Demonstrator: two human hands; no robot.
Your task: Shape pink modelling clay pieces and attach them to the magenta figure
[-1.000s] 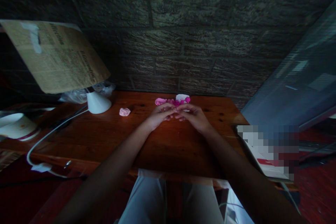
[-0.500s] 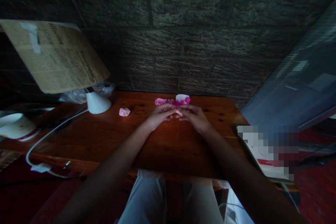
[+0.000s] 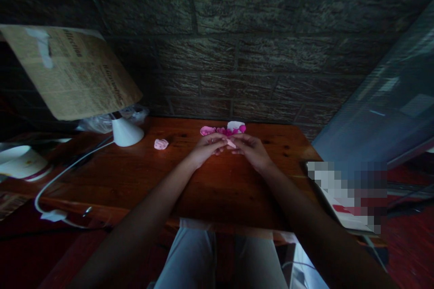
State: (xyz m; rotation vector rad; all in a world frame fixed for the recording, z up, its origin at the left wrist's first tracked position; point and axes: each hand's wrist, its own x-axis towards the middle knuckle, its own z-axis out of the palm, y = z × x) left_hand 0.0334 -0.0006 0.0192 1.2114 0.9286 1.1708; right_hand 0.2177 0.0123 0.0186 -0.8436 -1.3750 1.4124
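Pale pink piece (image 3: 231, 143) is pinched between our left hand (image 3: 205, 149) and right hand (image 3: 251, 150), at the left's three o'clock and right's nine, above the tabletop (image 3: 222, 185). Long axis looks roughly ten-to-four to us, right fingers seemingly nearer.

Two hands (image 3: 205, 149) (image 3: 253, 151) — one lamp (image 3: 126, 132).

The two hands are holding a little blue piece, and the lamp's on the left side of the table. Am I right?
Not quite: the head view shows that the little piece held between the left hand and right hand is pale pink, not blue.
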